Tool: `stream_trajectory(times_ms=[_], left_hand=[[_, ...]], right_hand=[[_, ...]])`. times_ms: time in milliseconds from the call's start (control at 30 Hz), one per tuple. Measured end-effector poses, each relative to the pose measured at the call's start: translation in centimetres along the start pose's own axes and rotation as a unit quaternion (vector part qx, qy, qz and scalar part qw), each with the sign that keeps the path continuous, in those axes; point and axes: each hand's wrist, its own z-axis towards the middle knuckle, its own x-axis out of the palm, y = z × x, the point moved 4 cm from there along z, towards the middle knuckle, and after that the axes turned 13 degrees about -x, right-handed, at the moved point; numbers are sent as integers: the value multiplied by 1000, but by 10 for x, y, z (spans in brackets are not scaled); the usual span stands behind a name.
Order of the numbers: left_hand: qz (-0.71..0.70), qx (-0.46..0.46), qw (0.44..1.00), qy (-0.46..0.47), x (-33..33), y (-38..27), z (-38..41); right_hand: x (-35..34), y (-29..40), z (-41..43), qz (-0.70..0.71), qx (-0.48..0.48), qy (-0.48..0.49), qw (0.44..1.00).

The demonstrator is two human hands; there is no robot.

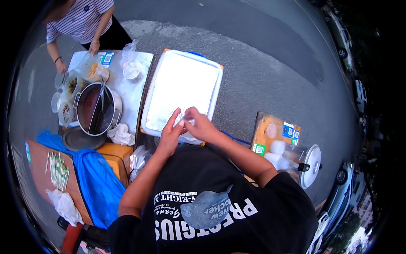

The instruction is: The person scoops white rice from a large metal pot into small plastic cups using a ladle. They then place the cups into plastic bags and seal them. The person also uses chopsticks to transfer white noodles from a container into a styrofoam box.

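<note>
My left hand and my right hand meet over the near end of a white lidded bin. Between their fingertips is a thin, clear plastic bag, pinched by both hands; its shape is blurred. The bin's top is overexposed, so its surface detail is lost. To the left, a large two-part metal pot holds dark red-brown liquid, with a metal utensil standing in it. A crumpled white cloth lies beside the pot.
Across the metal table, a person in a striped shirt handles tubs of food. Near them is a bagged cup. Wrapped chopsticks lie on a board at left. At right, a wooden table bears white cups and a lidded pot.
</note>
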Motion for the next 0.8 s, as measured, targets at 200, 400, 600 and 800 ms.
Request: stream_trajectory(times_ms=[200,400,600,800], left_hand=[[136,-12,988,-67,-29,-9,23],[215,-37,967,-133,-113,11,96],[-6,-295,942,163,-102,25,96],[-53,-316,929,187,-93,25,100]], right_hand=[[-8,17,4,63,13,-15,998],[-34,49,9,142,-9,48,989],[-42,98,22,161,-102,14,982],[-21,103,14,184,-89,7,979]])
